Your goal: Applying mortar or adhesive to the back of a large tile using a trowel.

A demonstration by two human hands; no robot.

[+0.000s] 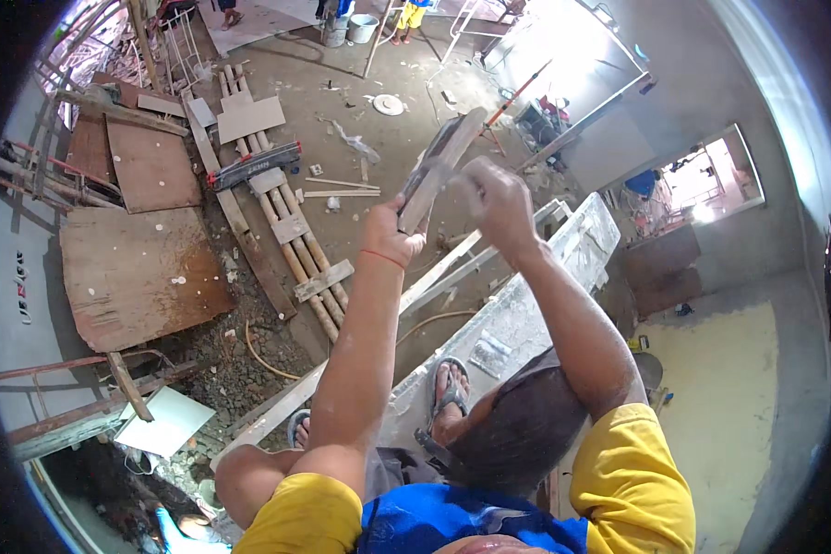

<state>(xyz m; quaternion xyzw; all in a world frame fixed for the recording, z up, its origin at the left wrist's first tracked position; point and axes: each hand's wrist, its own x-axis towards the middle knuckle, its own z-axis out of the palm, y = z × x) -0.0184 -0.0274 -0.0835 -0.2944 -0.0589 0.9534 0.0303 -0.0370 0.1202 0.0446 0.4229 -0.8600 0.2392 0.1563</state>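
Note:
My left hand is raised in front of me, with its fingers wrapped round the lower end of a flat grey board. The board is long, seen nearly edge-on and tilted up to the right; its exact kind I cannot make out. Close to the right of the board is my right hand. Its fingers look bent but are smeared by motion, so whether they hold anything cannot be told. My feet in sandals rest on a white-stained plank, and I am squatting on it.
A small pale smeared piece lies on the plank by my foot. To the left are bamboo poles, a red-and-black bar, plywood sheets and rubble. Far off are a bucket and people's legs. A wall opening is at right.

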